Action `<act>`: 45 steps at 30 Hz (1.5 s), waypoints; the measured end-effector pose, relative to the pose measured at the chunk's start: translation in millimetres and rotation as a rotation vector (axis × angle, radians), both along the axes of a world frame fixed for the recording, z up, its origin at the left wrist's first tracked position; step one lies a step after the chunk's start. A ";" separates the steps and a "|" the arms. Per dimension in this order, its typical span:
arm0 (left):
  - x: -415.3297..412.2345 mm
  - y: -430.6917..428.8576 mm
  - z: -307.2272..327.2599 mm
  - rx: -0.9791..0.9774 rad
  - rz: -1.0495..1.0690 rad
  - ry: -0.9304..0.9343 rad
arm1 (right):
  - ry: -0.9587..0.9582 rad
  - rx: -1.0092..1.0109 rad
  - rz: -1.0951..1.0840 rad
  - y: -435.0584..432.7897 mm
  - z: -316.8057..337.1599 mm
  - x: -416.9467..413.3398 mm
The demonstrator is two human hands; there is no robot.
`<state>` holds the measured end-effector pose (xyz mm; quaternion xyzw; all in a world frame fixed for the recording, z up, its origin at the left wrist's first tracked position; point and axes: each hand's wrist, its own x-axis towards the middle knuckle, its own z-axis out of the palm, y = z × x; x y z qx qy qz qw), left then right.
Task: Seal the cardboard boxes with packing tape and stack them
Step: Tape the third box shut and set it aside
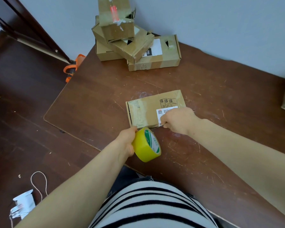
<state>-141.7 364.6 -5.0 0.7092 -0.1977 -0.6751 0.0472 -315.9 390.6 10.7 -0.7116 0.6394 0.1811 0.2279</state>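
i look down at a brown, scratched table (212,89) set against a pale wall. a flat cardboard box (148,111) lies in the middle of it, just ahead of me. old tape covers the box's left end, and a white label (161,112) sits towards its right.

my left hand (127,140) grips a yellow roll of tape (146,144), fingers wrapped round it. the roll is tilted and held at the box's near left corner.

my right hand (176,120) rests on the box's near edge and partly covers the label. its fingers are curled tight, with something thin and shiny just under them. i cannot tell if they are pinching it.

at the far edge of the table, by the wall, stands a stack (123,41) of taped boxes. they are piled unevenly and turned at different angles.

to the left is a dark wooden floor (23,120). a loop of string (39,183) and a crumpled white packet (23,204) lie on it. my striped shirt (148,206) fills the bottom of the view.
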 end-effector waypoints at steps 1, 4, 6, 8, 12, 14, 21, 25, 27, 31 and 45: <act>1.8 -2.1 -0.8 -0.007 -0.003 -0.006 | -0.013 0.006 -0.036 1.8 2.8 -6.5; 4.9 -6.0 -1.3 -0.014 -0.045 -0.009 | -0.114 0.107 -0.217 12.9 6.5 -35.0; 5.2 -3.8 -1.3 0.003 -0.076 0.002 | -0.181 0.211 -0.316 27.9 3.8 -52.4; 5.0 0.8 -0.5 0.019 -0.086 0.017 | -0.171 0.268 -0.375 44.8 0.4 -65.3; 4.5 4.3 -1.5 0.041 -0.071 0.031 | 0.045 0.011 -0.239 48.9 7.7 -58.5; 3.6 4.2 -1.4 0.046 -0.062 0.025 | -0.090 -0.188 -0.180 30.8 9.7 -36.0; 2.9 8.0 -6.5 0.008 0.002 0.035 | -0.473 -0.122 0.134 -24.6 -47.6 25.1; 7.3 12.7 -8.4 -0.038 -0.053 0.004 | -0.337 -0.200 0.239 -24.4 -63.7 25.8; 10.1 17.2 -9.3 -0.033 -0.080 -0.010 | -0.299 -0.200 0.256 -23.5 -65.3 26.4; 17.2 29.8 -3.9 -0.033 -0.088 -0.028 | -0.243 -0.204 0.272 -23.0 -69.7 27.3; 41.8 17.0 17.2 -0.120 0.091 -0.001 | -0.066 -0.423 0.385 -11.2 -83.0 32.1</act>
